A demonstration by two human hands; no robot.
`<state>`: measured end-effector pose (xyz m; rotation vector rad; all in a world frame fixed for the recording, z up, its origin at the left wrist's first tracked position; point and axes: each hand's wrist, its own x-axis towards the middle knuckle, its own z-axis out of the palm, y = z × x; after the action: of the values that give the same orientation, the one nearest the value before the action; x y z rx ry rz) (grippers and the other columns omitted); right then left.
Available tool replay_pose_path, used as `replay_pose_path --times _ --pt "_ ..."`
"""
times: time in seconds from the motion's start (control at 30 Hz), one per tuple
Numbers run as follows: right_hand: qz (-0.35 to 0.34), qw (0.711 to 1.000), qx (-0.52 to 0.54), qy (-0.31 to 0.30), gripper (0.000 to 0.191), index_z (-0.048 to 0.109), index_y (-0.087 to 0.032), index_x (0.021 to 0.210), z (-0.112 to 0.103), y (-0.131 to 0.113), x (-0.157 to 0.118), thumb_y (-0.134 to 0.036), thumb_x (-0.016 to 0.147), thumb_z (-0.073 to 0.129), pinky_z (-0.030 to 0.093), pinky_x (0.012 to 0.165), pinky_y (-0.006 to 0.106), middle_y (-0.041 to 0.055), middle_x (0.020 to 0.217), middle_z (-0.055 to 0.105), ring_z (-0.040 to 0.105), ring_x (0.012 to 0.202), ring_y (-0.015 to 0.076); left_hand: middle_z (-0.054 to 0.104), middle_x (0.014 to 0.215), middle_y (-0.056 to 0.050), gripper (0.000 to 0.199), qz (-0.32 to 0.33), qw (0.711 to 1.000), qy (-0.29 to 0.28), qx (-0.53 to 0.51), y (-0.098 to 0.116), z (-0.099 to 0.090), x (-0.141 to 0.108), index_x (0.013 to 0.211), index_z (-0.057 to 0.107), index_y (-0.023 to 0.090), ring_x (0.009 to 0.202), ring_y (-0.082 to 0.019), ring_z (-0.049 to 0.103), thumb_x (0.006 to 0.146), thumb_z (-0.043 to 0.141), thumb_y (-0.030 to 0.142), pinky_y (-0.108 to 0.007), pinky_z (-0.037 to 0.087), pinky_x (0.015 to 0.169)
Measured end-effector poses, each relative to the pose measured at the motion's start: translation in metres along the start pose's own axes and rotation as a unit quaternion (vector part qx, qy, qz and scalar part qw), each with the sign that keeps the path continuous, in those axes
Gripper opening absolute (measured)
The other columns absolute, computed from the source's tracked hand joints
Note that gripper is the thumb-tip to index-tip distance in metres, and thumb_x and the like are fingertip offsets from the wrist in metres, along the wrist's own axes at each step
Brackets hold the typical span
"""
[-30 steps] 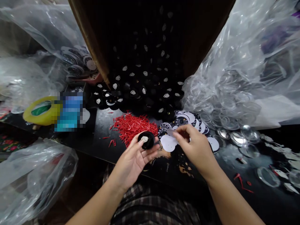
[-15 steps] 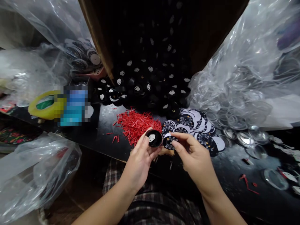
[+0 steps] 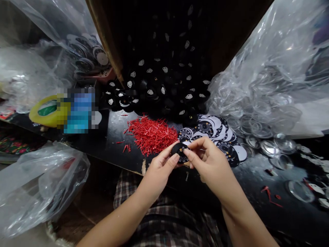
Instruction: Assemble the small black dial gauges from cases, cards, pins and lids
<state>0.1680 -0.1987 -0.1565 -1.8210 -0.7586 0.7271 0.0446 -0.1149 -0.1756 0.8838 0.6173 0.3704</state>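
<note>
My left hand [image 3: 157, 168] is closed around a small round black case [image 3: 175, 148], its thumb over the near rim. A black printed dial disc [image 3: 183, 157] with white and orange marks sits at the case's open side, pinched by my right hand [image 3: 211, 158]. Disc and case overlap; whether the disc is fully inside cannot be made out. Just beyond my left fingers lies a heap of thin red pointers [image 3: 153, 135]. Behind my right hand is a spread pile of dial discs [image 3: 228, 132], some showing white backs.
Many black cases [image 3: 164, 99] spill from a large dark box at the back. Clear round covers [image 3: 269, 147] and plastic bags [image 3: 257, 89] lie right. A yellow tape roll [image 3: 42, 118] sits left, and a plastic bag [image 3: 48, 188] hangs by the table edge.
My right hand has brought the dial disc left onto the black case. My left hand has moved right and turned the case, hiding its white plate.
</note>
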Motion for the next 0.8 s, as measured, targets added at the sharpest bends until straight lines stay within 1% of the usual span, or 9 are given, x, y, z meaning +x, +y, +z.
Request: replay_pose_path --times 0.13,0.27,0.4,0.47,0.53,0.6,0.67,0.73,0.8 --pt "0.021 1.000 -0.001 -0.001 0.025 0.047 -0.022 0.086 0.001 0.004 -0.002 -0.041 0.081 0.063 0.046 0.055 0.026 -0.0027 0.071 0.054 0.055 0.061 0.0128 0.066 0.123 -0.004 0.040 -0.008 1.000 -0.016 0.012 0.000 -0.002 -0.001 0.119 0.063 0.024 0.117 -0.023 0.058 0.080 0.070 0.030 -0.031 0.050 0.095" --pt "0.040 0.998 0.031 -0.030 0.024 0.049 -0.022 0.096 0.008 0.017 -0.017 -0.040 0.084 0.059 0.046 0.058 0.025 -0.0014 0.076 0.055 0.054 0.064 0.0124 0.067 0.119 -0.003 0.031 -0.020 0.999 -0.009 0.026 -0.006 -0.004 -0.007 0.111 0.064 0.023 0.110 -0.021 0.060 0.080 0.067 0.023 -0.029 0.052 0.088" --pt "0.019 0.998 0.037 -0.041 0.019 0.052 -0.021 0.095 0.008 0.021 -0.027 -0.037 0.086 0.056 0.047 0.063 0.026 0.0010 0.082 0.059 0.058 0.072 0.0141 0.069 0.112 -0.003 0.029 -0.032 0.997 -0.019 0.070 -0.007 -0.011 -0.015 0.109 0.065 0.023 0.105 -0.019 0.062 0.080 0.064 0.018 -0.026 0.051 0.086" --pt "-0.011 0.997 0.003 -0.080 0.017 0.055 -0.021 0.094 0.006 0.017 -0.022 -0.036 0.088 0.055 0.047 0.065 0.026 0.0013 0.083 0.062 0.059 0.073 0.0144 0.069 0.110 -0.002 0.029 -0.021 0.996 -0.007 0.090 -0.005 -0.018 -0.018 0.107 0.066 0.023 0.106 -0.018 0.061 0.079 0.065 0.017 -0.026 0.048 0.092" --pt "-0.057 0.989 -0.102 -0.088 0.014 0.059 -0.020 0.089 0.006 0.012 -0.011 -0.032 0.090 0.051 0.045 0.069 0.028 0.0019 0.083 0.065 0.060 0.076 0.0157 0.069 0.108 -0.002 0.026 -0.010 0.996 0.032 0.079 -0.002 -0.026 -0.021 0.106 0.066 0.023 0.105 -0.017 0.061 0.080 0.065 0.018 -0.027 0.048 0.093" --pt "-0.087 0.958 -0.267 -0.057 0.017 0.061 -0.019 0.081 0.011 0.007 0.004 -0.027 0.090 0.048 0.041 0.071 0.032 0.0034 0.079 0.065 0.059 0.077 0.0187 0.069 0.105 -0.002 0.025 -0.002 0.995 0.085 0.043 0.001 -0.032 -0.023 0.106 0.065 0.022 0.101 -0.018 0.063 0.081 0.065 0.023 -0.029 0.052 0.088" --pt "-0.089 0.904 -0.417 -0.031 0.018 0.060 -0.018 0.078 0.021 0.003 0.018 -0.027 0.089 0.049 0.037 0.072 0.036 0.0061 0.080 0.065 0.059 0.079 0.0229 0.068 0.102 -0.003 0.025 0.008 0.993 0.120 0.003 0.002 -0.034 -0.023 0.105 0.063 0.021 0.098 -0.019 0.063 0.080 0.066 0.024 -0.031 0.053 0.085" --pt "-0.078 0.864 -0.496 -0.029 0.019 0.060 -0.017 0.079 0.032 0.000 0.027 -0.031 0.088 0.050 0.036 0.071 0.038 0.0087 0.083 0.066 0.060 0.081 0.0258 0.068 0.101 -0.004 0.024 0.007 0.991 0.131 -0.032 0.003 -0.033 -0.021 0.103 0.062 0.019 0.097 -0.019 0.064 0.080 0.067 0.024 -0.032 0.052 0.087" --pt "-0.072 0.849 -0.522 -0.027 0.018 0.059 -0.017 0.079 0.039 0.000 0.031 -0.029 0.088 0.049 0.034 0.070 0.037 0.0097 0.085 0.067 0.061 0.082 0.0264 0.069 0.103 -0.005 0.025 0.003 0.989 0.136 -0.060 0.002 -0.030 -0.019 0.104 0.060 0.018 0.098 -0.020 0.065 0.080 0.066 0.024 -0.034 0.051 0.090"
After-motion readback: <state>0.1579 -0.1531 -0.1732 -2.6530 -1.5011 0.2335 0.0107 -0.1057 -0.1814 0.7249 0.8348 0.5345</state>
